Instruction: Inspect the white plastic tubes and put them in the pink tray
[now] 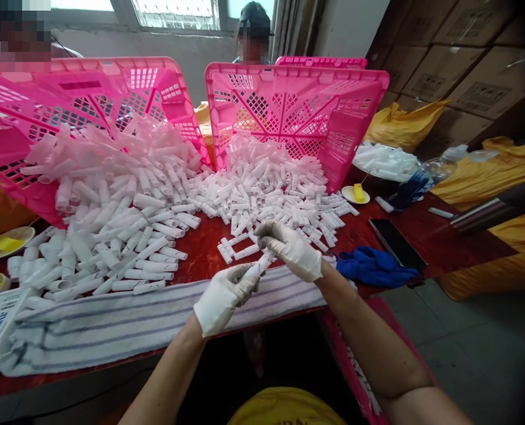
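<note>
Both my hands wear white gloves and meet over a striped towel [111, 321] at the table's near edge. My left hand [224, 297] is closed round the lower end of a small white plastic tube [259, 266]. My right hand [290, 248] pinches the tube's upper end from above. Just beyond my hands lie two big heaps of the same white tubes [124, 206], spilling out of two tipped pink crates, one on the left [89, 94] and one on the right [297, 100].
A blue cloth [375, 265] and a black phone [397, 243] lie right of my hands. Small dishes with yellow sponge stand at right [356, 194] and left [3, 243]. A water bottle [426, 177], yellow bags, stacked cardboard boxes, and two people behind the crates.
</note>
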A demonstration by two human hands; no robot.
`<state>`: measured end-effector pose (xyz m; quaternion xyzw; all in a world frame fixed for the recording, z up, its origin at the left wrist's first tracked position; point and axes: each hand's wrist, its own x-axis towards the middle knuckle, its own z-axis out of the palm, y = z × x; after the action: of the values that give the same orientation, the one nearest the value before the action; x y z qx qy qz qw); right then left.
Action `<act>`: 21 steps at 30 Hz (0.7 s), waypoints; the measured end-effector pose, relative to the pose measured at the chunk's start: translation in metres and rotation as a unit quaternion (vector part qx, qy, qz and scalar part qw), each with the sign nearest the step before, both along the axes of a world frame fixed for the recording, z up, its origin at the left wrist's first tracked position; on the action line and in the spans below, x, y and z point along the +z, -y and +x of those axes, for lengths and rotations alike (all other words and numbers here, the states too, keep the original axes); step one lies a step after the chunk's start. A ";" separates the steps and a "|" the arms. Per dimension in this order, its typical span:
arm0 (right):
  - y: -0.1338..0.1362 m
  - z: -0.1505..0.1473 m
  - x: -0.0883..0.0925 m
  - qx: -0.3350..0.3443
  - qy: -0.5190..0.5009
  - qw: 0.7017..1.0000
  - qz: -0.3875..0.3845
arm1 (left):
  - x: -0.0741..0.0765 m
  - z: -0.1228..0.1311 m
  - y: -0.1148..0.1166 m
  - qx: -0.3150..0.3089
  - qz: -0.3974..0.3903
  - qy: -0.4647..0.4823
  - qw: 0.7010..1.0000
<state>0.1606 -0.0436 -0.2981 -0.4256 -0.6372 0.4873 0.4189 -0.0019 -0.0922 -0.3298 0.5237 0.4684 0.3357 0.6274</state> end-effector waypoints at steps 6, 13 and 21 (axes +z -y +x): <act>0.009 -0.010 -0.009 -0.185 0.094 0.975 0.074 | -0.012 0.013 0.010 0.176 0.294 -0.191 0.920; 0.011 -0.013 -0.001 -0.170 0.022 0.984 0.045 | -0.002 0.017 0.012 0.086 0.025 0.014 0.996; 0.017 -0.001 0.023 -0.100 -0.124 0.986 0.052 | 0.023 -0.004 0.005 -0.057 -0.138 0.234 0.961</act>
<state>0.1593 -0.0609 -0.2748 -0.4010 -0.5593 0.4579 0.5627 -0.0062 -0.0968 -0.3072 0.3650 0.3196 0.3445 0.8037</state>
